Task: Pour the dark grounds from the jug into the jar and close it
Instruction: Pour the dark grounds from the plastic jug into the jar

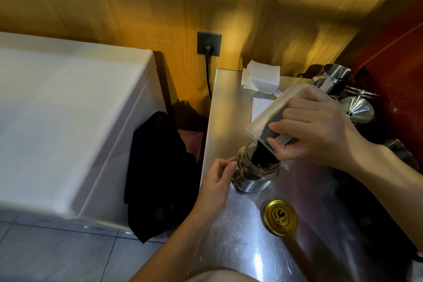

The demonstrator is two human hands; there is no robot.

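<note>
The dark grounds (263,153) run loose and dry from the tipped jug (270,117) into the glass jar (254,176), which stands near the left edge of the steel counter (240,247). The jug looks like light, thin plastic that flexes, so grip its wall gently; the jar is heavier, slick and breakable. Your right hand (320,133) wraps the jug's side, fingers (281,125) curled across it. Your left hand (217,181) seems to pinch the jar's neck, though glare blurs the contact. The gold lid (279,217) lies just beside the jar, nearer you.
</note>
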